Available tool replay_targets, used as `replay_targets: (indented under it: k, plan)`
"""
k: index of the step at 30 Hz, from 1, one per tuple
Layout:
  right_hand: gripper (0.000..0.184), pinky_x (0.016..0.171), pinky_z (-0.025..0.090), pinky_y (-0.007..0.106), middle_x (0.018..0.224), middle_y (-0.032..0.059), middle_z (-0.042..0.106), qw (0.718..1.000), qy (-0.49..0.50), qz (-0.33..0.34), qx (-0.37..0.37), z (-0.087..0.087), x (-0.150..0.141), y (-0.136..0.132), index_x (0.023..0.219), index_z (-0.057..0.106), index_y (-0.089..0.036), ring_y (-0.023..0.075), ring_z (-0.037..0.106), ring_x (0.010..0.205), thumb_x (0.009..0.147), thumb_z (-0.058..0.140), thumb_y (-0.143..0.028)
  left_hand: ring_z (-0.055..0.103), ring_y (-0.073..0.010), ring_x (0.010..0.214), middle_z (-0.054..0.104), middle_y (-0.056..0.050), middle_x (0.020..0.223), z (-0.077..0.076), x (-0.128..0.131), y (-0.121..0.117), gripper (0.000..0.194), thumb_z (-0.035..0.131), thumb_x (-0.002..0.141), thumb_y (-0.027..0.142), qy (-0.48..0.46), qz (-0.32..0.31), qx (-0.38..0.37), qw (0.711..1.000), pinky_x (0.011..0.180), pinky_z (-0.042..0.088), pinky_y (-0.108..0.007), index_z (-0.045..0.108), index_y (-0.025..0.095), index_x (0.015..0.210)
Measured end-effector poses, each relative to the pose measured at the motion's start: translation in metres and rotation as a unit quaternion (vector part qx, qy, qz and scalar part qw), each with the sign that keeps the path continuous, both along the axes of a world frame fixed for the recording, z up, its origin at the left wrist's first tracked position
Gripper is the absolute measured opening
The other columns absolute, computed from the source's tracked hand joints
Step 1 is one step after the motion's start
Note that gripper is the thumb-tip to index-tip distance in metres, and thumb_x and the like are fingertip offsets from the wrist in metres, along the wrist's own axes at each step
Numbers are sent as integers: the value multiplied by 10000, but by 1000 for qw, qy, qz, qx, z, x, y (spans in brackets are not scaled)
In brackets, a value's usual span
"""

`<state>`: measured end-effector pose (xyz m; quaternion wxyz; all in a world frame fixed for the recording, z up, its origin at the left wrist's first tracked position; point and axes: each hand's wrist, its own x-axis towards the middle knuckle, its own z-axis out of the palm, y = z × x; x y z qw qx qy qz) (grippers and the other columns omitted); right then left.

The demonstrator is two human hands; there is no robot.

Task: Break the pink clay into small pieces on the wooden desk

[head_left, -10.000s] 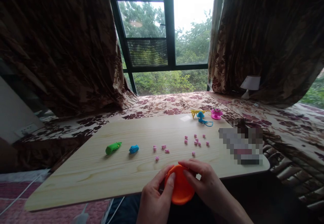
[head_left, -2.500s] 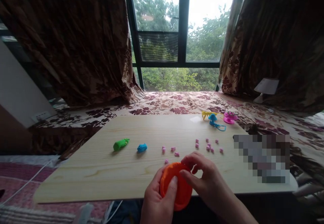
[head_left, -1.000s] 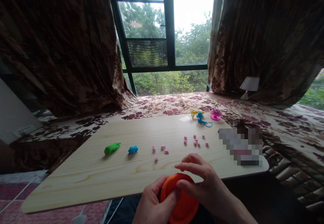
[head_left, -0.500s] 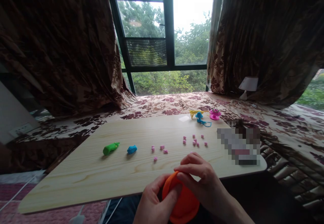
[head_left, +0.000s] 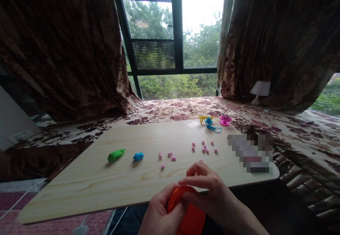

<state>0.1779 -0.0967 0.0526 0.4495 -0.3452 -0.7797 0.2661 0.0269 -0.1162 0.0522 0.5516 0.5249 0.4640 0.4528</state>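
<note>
Both hands are closed on a piece of orange modelling clay [head_left: 191, 215], shaped like a thin-walled cup or rounded sheet, at the table's near edge. My left hand [head_left: 162, 208] grips its left side, thumb pressed on the near face. My right hand [head_left: 215, 192] pinches the upper right rim between thumb and fingers. The clay's lower part runs out of view. Beyond the hands lie several small pink clay bits [head_left: 170, 154], with another pink cluster [head_left: 204, 148] farther right. To the left are a blue clay lump [head_left: 138, 156] and a green clay roll [head_left: 115, 155].
At the table's [head_left: 87, 185] far right corner stand a blue mushroom-like figure [head_left: 209, 121], a yellow piece [head_left: 203, 118] and a pink dotted figure [head_left: 225, 120]. A blurred-out object [head_left: 249, 153] lies on the right side. A small lamp [head_left: 260, 89] stands behind on the patterned cloth.
The orange clay has tilted and shifted slightly left and down. My right hand's fingers have moved left along its rim. Both hands keep their hold.
</note>
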Motion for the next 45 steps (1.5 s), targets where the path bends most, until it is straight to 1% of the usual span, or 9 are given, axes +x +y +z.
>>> replay_targets:
  k: [5,8,13,17,23,27,37,41,45]
  plan:
    - [171,794,409,308,797,13,566,1000,17,-21,-8,2,0,1,932,659,-244,138,524,775,797,570,-189,592,-191,727,648,-11,730,0,-1,-2,303,612,676,370,-40,8,-7,999,677,482,-265,665,185,911]
    - [250,778,412,292,850,17,566,1000,6,1,-16,3,1,0,984,642,-242,149,520,823,744,632,-173,595,-199,743,650,-18,739,0,-3,-2,283,603,684,349,2,9,10,1000,697,481,-272,672,177,897]
    - [139,863,356,313,768,-8,567,1000,-10,-17,-8,3,0,1,882,674,-257,125,515,762,794,586,-194,581,-190,708,641,-20,712,1,-3,-2,293,560,709,384,77,5,55,995,651,477,-245,682,169,866]
    - [191,890,336,315,846,4,569,1000,-17,-13,-5,1,1,0,946,656,-245,136,519,828,767,618,-192,583,-187,711,627,-11,685,-2,-2,-1,283,546,720,375,84,-8,55,995,655,473,-237,680,170,862]
    - [107,857,358,308,789,-1,559,1000,10,-28,-9,1,5,1,856,656,-223,125,519,783,804,571,-183,590,-185,720,653,-21,734,-5,-2,0,314,619,675,350,2,-13,1,1000,662,480,-248,656,166,927]
    - [200,795,389,289,839,11,561,1000,5,-2,-20,0,6,1,932,644,-221,141,512,814,739,640,-165,593,-177,732,666,-31,771,-4,-4,0,296,590,710,349,3,-29,2,1000,682,482,-250,660,165,931]
    - [220,857,350,315,828,1,578,1000,-21,11,-15,-2,6,2,961,655,-250,139,519,815,745,652,-209,600,-205,818,674,-31,841,-8,-7,2,295,547,737,298,91,-55,36,994,739,471,-264,654,179,985]
    - [134,892,326,327,755,-14,569,1000,-8,-13,-8,-2,8,3,897,673,-255,114,522,747,810,580,-213,599,-206,811,671,-32,847,-8,-4,1,316,567,722,289,56,-50,37,997,741,476,-275,639,175,1008]
    - [231,898,326,326,824,-1,578,1000,-5,-8,-11,-4,8,3,988,645,-249,131,524,806,759,641,-219,590,-202,777,662,-32,785,-5,-4,-1,292,555,731,312,51,-51,21,997,702,475,-261,657,158,957]
